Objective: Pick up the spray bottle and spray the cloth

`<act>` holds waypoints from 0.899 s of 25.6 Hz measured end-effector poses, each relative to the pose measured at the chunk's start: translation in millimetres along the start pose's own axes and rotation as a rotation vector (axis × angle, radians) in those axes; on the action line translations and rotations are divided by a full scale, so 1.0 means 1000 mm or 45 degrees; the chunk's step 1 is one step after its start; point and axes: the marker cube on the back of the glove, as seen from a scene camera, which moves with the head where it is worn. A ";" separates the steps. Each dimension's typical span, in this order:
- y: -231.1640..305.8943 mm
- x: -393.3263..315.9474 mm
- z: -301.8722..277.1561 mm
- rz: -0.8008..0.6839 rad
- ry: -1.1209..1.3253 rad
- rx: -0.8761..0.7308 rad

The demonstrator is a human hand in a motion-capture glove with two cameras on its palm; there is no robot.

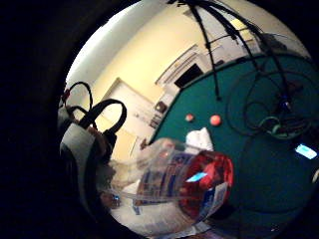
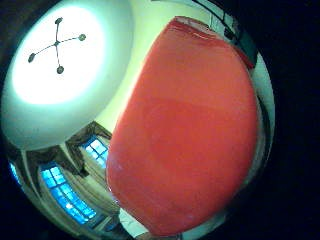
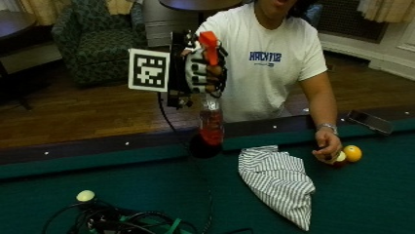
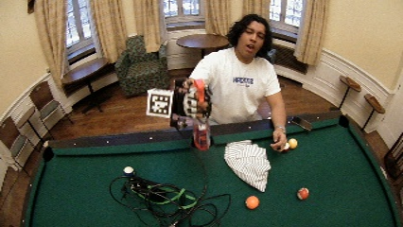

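- Right hand (image 3: 202,70) is curled round the neck of the spray bottle (image 3: 210,119), held up in the air over the far rail, well clear of the table (image 3: 129,185).
- Cloth (image 3: 279,180), striped, lies crumpled on the green felt, right of the bottle and nearer the camera.
- Our read: lift done, spray pending. We'd turn the orange nozzle (image 3: 209,46) toward the cloth and lower it before squeezing.
- Bare hand (image 3: 327,146) rests by a yellow ball (image 3: 352,153).
- Pool table; cables (image 4: 170,201) near left; armchair (image 4: 142,66), curtained windows behind.
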 end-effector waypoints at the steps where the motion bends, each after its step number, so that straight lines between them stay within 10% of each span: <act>1: -0.001 -0.011 0.002 0.012 -0.017 -0.047; 7: -0.010 -0.045 0.030 0.093 -0.101 -0.263; 23: 0.023 0.061 0.143 1.003 0.099 -0.766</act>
